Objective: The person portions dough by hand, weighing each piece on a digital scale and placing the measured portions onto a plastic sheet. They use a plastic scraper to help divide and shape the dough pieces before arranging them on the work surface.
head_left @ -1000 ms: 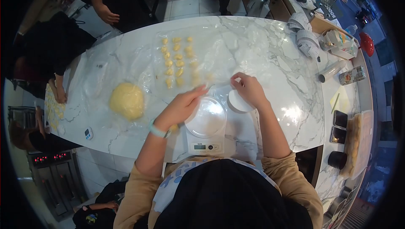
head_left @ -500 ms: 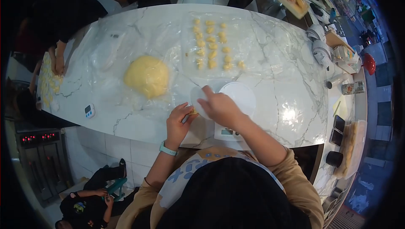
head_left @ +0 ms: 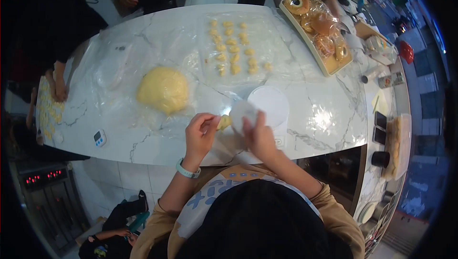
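My left hand [head_left: 201, 132], wearing a light watch, pinches a small yellow dough piece [head_left: 224, 122] just above the table. Close beside it, my right hand [head_left: 261, 139] grips a pale, rounded flat scraper [head_left: 242, 112]; motion blurs both. The scraper's edge is next to the dough piece. A white kitchen scale [head_left: 269, 101] with a round top lies beyond my right hand, its display partly covered. To the left of my hands a large yellow dough mound [head_left: 163, 89] rests on clear plastic. Small dough pieces [head_left: 232, 42] lie in rows on a plastic sheet farther back.
A tray of wrapped buns [head_left: 329, 66] is at the back right, a person's hand at its rim. A timer [head_left: 99, 138] sits at the left. Another person's hands [head_left: 59, 89] work over cut dough [head_left: 47, 111]. Someone sits below left.
The scraper and my right hand have moved right, and the dough piece in my left hand shows more. The bun tray has come down onto the table's back right.
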Available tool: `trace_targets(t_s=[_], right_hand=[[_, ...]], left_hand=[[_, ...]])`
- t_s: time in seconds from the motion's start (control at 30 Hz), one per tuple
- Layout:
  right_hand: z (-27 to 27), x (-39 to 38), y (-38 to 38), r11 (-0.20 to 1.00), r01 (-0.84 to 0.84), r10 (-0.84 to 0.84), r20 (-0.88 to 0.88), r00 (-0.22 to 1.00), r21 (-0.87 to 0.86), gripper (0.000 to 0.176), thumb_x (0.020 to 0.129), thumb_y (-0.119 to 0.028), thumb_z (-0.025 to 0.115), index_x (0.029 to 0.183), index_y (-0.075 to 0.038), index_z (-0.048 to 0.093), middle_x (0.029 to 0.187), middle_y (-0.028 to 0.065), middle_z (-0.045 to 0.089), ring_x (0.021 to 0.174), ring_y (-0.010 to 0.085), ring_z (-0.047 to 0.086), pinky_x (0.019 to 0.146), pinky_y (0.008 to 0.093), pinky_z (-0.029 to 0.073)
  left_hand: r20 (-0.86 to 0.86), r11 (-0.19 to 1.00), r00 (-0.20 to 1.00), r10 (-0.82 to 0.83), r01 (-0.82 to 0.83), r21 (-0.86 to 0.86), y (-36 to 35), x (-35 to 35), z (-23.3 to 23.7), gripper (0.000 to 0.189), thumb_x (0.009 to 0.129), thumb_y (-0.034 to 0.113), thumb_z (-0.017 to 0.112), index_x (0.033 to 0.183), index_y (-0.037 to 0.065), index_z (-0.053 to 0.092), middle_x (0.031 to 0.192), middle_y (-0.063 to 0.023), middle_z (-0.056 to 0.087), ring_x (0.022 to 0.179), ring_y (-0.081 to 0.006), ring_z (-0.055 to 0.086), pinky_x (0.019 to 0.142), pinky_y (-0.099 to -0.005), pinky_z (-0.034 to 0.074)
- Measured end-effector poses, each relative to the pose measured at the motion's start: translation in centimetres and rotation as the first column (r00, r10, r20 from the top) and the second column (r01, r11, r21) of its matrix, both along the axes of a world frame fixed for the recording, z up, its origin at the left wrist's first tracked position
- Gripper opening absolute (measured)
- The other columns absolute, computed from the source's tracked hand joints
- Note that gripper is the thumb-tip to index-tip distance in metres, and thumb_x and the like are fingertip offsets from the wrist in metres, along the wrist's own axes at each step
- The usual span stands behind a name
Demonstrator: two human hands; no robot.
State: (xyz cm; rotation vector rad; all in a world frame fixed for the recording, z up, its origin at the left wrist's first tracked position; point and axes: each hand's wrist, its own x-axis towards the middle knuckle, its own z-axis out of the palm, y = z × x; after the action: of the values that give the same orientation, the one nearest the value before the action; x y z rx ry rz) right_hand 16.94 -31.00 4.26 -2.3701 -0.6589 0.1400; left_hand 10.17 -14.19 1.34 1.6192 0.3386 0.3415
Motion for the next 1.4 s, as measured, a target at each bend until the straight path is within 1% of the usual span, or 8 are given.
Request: trace_targets(t_s=[0.23, 0.33, 0.37, 0.43, 0.93, 1.1, 1.23, 1.4], right_hand=[[3.4, 3.3, -5.1, 0.82, 0.322, -0.359, -0.013, 0.933, 0.474, 0.032, 0.094, -0.018, 0.051, 0.112, 0.003, 0.034, 0.061, 0.019, 0.058, 0.047, 0.0282, 0.06, 0.04, 0.0354, 0.044], [4.9, 2.9, -7.4, 0.724, 0.464, -0.435, -0.185, 0.881, 0.51, 0.028, 0.096, -0.02, 0.048, 0.108, 0.002, 0.035, 0.064, 0.0097, 0.059, 0.045, 0.0107, 0.054, 0.04, 0.0239, 0.041], [4.8, 2.7, -7.8, 0.715, 0.477, -0.45, -0.186, 0.874, 0.51, 0.028, 0.096, -0.02, 0.048, 0.108, 0.002, 0.035, 0.064, 0.0097, 0.059, 0.045, 0.0107, 0.054, 0.04, 0.0239, 0.041], [4.5, 2.4, -8.4, 0.673, 0.501, -0.441, -0.248, 0.862, 0.545, 0.029, 0.096, -0.021, 0.048, 0.109, 0.002, 0.035, 0.064, 0.0094, 0.059, 0.044, 0.0116, 0.053, 0.039, 0.024, 0.04], [7.8, 4.9, -7.2, 0.565, 0.376, -0.378, -0.174, 0.909, 0.734, 0.029, 0.096, -0.024, 0.049, 0.112, -0.002, 0.04, 0.068, 0.0032, 0.056, 0.045, 0.0068, 0.05, 0.039, 0.0208, 0.038], [6.2, 3.4, -2.4, 0.989, 0.037, -0.021, -0.106, 0.994, 0.146, 0.033, 0.092, -0.021, 0.053, 0.116, -0.003, 0.04, 0.065, 0.0181, 0.061, 0.053, 0.0344, 0.06, 0.045, 0.0407, 0.045], [1.9, -0.2, 3.4, 0.939, -0.319, 0.331, 0.085, 0.94, -0.131, 0.035, 0.086, -0.018, 0.055, 0.117, -0.008, 0.042, 0.063, 0.0138, 0.062, 0.053, 0.0293, 0.062, 0.044, 0.0372, 0.045], [0.9, -2.4, 5.7, 0.928, -0.285, 0.331, 0.18, 0.926, -0.241, 0.03, 0.078, -0.014, 0.058, 0.104, -0.005, 0.045, 0.06, 0.0086, 0.061, 0.05, 0.0261, 0.062, 0.041, 0.0338, 0.046]], left_hand=[[0.046, 0.674, 0.914, -0.403, 0.33, -0.661, -4.6, 5.6, 1.8, 0.032, 0.095, 0.013, 0.05, 0.123, -0.004, 0.051, 0.116, -0.0136, 0.059, 0.1, -0.0175, 0.06, 0.087, -0.029, 0.05], [-0.032, 0.959, 0.964, -0.264, 0.259, -0.111, -3.4, 3.4, -1.0, 0.028, 0.085, 0.014, 0.066, 0.108, 0.0, 0.058, 0.109, -0.0151, 0.061, 0.101, -0.0202, 0.059, 0.084, -0.0315, 0.048], [-0.033, 0.955, 0.959, -0.28, 0.275, -0.11, -2.9, 2.6, -0.9, 0.028, 0.085, 0.014, 0.066, 0.108, 0.0, 0.058, 0.109, -0.0151, 0.061, 0.101, -0.0202, 0.059, 0.084, -0.0315, 0.048], [0.031, 0.8, 0.999, -0.044, 0.017, 0.6, -2.1, 1.3, -0.7, 0.022, 0.076, 0.011, 0.072, 0.094, 0.003, 0.061, 0.092, -0.0121, 0.063, 0.084, -0.0241, 0.059, 0.076, -0.0342, 0.046], [0.104, 0.826, 0.989, 0.102, -0.142, 0.545, -1.0, -1.1, -2.9, 0.015, 0.073, 0.003, 0.073, 0.086, 0.003, 0.065, 0.085, -0.0093, 0.062, 0.08, -0.0243, 0.06, 0.071, -0.0323, 0.048], [0.147, 0.783, 0.989, 0.031, -0.115, 0.611, -0.7, -1.5, -3.3, 0.017, 0.073, -0.001, 0.072, 0.088, 0.001, 0.065, 0.088, -0.0101, 0.061, 0.082, -0.0226, 0.059, 0.07, -0.0308, 0.049], [0.11, 0.839, 0.994, 0.026, -0.081, 0.539, -0.1, -2.0, -4.5, 0.012, 0.073, 0.004, 0.069, 0.084, 0.001, 0.065, 0.087, -0.0098, 0.059, 0.083, -0.028, 0.055, 0.072, -0.0354, 0.047], [0.072, 0.815, 0.994, -0.082, 0.025, 0.578, 0.4, -2.4, -3.0, 0.015, 0.072, 0.006, 0.067, 0.087, 0.001, 0.065, 0.09, -0.0095, 0.059, 0.085, -0.0276, 0.053, 0.073, -0.0349, 0.046]])
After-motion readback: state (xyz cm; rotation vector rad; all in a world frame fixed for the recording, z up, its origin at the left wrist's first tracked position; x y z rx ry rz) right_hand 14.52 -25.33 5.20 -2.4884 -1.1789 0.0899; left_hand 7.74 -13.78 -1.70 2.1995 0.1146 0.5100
